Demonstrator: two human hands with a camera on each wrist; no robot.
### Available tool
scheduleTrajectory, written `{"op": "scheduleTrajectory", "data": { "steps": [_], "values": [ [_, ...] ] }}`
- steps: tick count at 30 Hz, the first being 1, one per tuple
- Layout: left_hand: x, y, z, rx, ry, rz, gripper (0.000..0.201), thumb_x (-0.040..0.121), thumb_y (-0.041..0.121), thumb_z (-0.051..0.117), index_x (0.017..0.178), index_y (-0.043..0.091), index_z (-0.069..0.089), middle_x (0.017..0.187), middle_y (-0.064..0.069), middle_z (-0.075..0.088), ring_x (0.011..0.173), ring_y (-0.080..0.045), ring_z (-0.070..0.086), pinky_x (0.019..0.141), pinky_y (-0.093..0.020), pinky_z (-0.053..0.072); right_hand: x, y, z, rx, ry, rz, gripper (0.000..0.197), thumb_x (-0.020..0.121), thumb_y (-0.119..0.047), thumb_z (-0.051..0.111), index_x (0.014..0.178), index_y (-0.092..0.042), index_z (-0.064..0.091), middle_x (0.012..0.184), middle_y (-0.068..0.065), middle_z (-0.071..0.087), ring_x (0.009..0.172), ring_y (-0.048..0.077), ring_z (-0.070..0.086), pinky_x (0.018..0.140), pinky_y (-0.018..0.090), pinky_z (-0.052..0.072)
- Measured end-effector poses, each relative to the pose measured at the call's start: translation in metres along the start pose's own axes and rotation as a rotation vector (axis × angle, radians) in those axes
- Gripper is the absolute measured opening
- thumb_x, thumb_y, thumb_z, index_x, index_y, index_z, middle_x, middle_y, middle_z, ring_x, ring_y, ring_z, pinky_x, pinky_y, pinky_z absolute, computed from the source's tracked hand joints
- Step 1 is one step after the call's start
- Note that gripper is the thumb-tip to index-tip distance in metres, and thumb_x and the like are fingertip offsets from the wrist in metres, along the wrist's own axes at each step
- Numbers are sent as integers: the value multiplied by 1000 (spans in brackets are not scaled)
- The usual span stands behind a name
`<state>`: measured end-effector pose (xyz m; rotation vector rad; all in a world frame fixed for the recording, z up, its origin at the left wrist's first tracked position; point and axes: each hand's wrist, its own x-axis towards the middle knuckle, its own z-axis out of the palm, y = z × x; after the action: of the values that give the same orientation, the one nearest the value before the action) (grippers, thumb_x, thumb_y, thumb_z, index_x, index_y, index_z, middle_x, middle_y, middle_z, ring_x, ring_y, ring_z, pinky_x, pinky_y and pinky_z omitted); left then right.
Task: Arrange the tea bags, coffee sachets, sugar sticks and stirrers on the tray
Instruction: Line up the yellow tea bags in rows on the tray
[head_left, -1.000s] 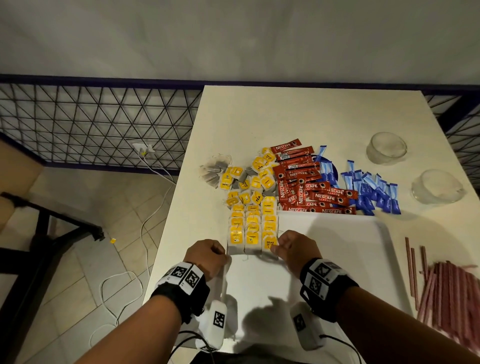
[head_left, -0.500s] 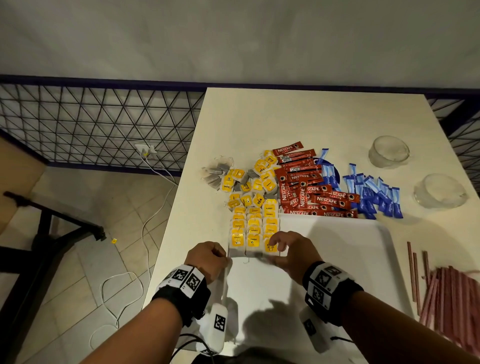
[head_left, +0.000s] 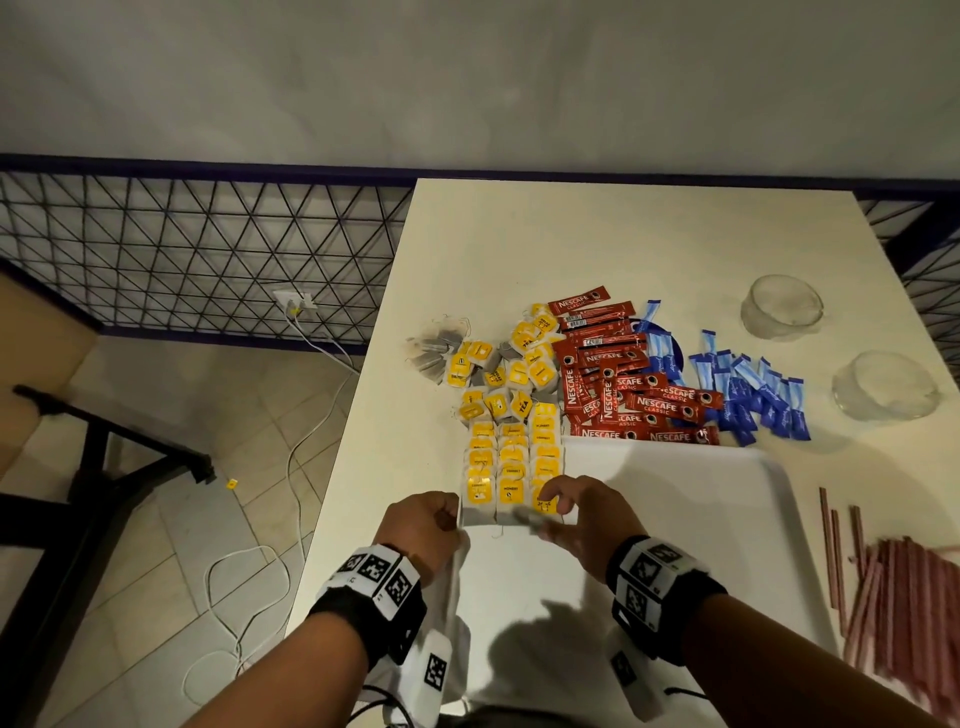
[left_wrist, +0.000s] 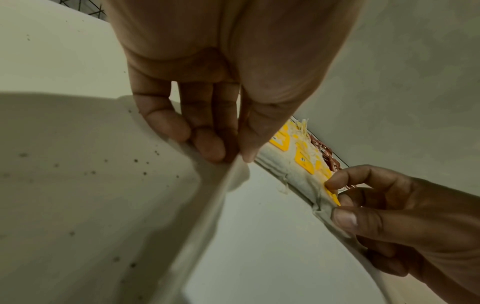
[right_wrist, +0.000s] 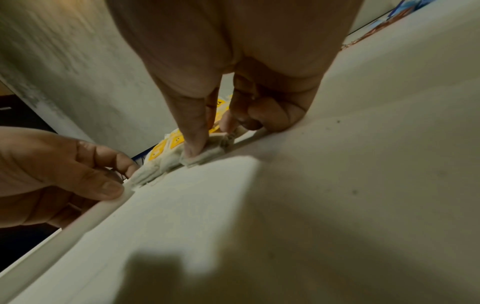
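From the head view, your right hand (head_left: 582, 514) has shifted a little left since a second ago and now pinches the nearest tea bag (head_left: 543, 512) of the right-hand column, thumb under, fingers on its yellow tag; your left hand (head_left: 423, 522) is still curled on the tray (head_left: 675, 519) rim; three tea bag columns lie on the tray's left side, so I judge that block nearly squared; coffee sachets (head_left: 639, 395), sugar sticks (head_left: 753, 395) and stirrers (head_left: 893, 587) wait off the tray.

From the left wrist, thumb and fingers (left_wrist: 207, 144) grip the rim.

From the right wrist, the thumb (right_wrist: 193, 131) presses the bag's paper edge.
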<state>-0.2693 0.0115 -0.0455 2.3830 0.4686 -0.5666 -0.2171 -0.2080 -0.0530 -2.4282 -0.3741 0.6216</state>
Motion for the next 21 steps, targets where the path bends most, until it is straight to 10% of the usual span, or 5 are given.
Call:
{"op": "scheduleTrajectory", "data": {
  "steps": [9, 15, 21],
  "values": [
    [-4, 2, -5, 56, -15, 17, 27, 85, 27, 62, 63, 21, 49, 61, 9, 49, 70, -15, 49, 55, -14, 32, -6, -1, -2, 41, -3, -3, 29, 76, -42, 76, 99, -32, 60, 87, -10, 54, 84, 11, 52, 77, 27, 46],
    [28, 29, -48, -34, 220, -115, 32, 86, 51, 61, 83, 19, 61, 78, 3, 61, 79, -20, 56, 68, -23, 36, -6, -3, -14, 71, -11, 29, 32, 70, -45, 80, 92, -35, 58, 90, -9, 54, 87, 13, 56, 80, 26, 46],
    [108, 56, -94, 218, 189, 37, 41, 84, 31, 67, 118, 11, 58, 119, -8, 62, 110, -28, 56, 80, -24, 38, -17, -5, -32, 65, 6, 15, 26, 79, -44, 71, 93, -44, 49, 92, -16, 50, 74, -2, 48, 64, 11, 34]
  ]
}}
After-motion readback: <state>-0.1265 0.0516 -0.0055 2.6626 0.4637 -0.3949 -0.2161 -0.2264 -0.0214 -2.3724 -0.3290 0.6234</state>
